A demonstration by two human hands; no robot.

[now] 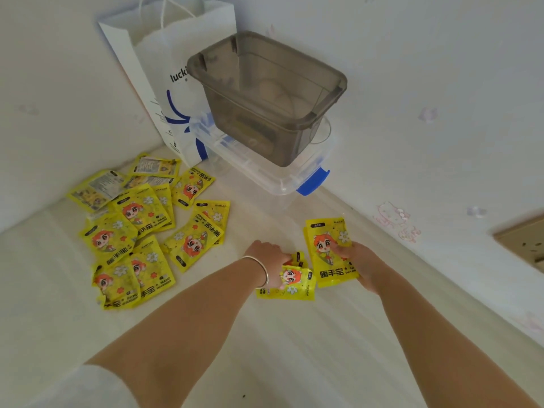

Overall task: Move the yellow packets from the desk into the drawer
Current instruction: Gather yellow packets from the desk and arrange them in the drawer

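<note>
Right hand [360, 262] pinched an upright hand-warmer packet [329, 251] by its right edge. Left hand [269, 257] gripped a crumpled packet [290, 282] lying just beside it on the desk [294, 348].

Two hands are at work, the left hand [269, 254] and the right hand [360, 262], with one silver bangle [263, 269] on the left wrist. On the bench [265, 348] I count about twelve yellow packets in the loose pile [141, 228] at the left, three of them lying back-side up, though overlaps make the tally uncertain. The right hand holds at least two packets [329, 254]; the left grips at least two more [290, 282]. Behind stand one white paper bag [153, 83], one smoky grey tub [265, 95] and one clear box [276, 172] with one blue latch showing.
</note>
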